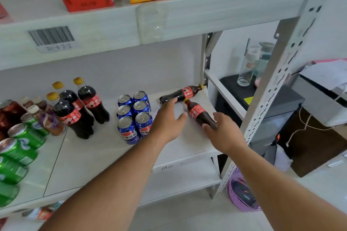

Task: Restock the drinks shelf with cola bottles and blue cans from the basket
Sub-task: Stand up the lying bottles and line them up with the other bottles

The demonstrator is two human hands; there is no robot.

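Note:
Two cola bottles lie on their sides at the right end of the white shelf (187,144). The far cola bottle (185,93) points its yellow cap right; my left hand (169,118) reaches toward its base with straight fingers, fingertips touching it. The near cola bottle (200,113) lies cap away from me; my right hand (223,131) touches its base with relaxed fingers. Several blue cans (134,116) stand in two rows left of my left hand. Three upright cola bottles (80,110) stand further left. The purple basket (242,193) sits on the floor, low right.
Green cans (20,146) and small brown bottles (45,114) fill the shelf's left end. Cartons stand on the upper shelf (150,18). A perforated metal upright (272,90) borders the shelf on the right; beyond it are glass jars (247,65) and boxes.

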